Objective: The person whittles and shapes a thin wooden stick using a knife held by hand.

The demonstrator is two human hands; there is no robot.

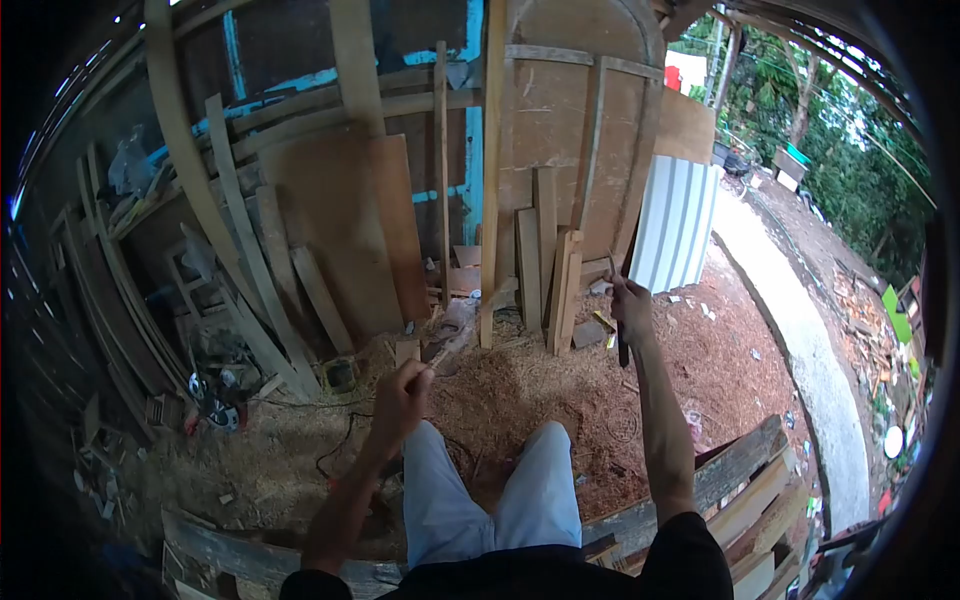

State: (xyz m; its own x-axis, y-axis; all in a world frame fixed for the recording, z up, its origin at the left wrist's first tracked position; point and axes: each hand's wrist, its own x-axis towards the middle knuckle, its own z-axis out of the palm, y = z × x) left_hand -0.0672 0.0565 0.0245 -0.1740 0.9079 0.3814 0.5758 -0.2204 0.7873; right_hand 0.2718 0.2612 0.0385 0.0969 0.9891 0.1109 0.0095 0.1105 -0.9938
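My right hand (630,302) is closed around a slim dark tool (624,350). Its dark end hangs below the fist, and a thin part sticks up above it. Out in front of my left knee, my left hand (402,393) is curled closed with thumb and forefinger together; I cannot tell what, if anything, is in it. A pale streak overlaps its fingertips in this view. Both forearms reach forward on either side of my light trousers (450,490). Beyond the right hand, short boards (563,295) lean upright.
Long planks (245,250) and brown panels (330,240) lean against the wall. Wood shavings (540,400) cover the ground. A power tool (217,402) lies at left. Rough timber (730,465) surrounds my seat. Corrugated sheet (675,225) stands at right, beside a concrete strip (800,340).
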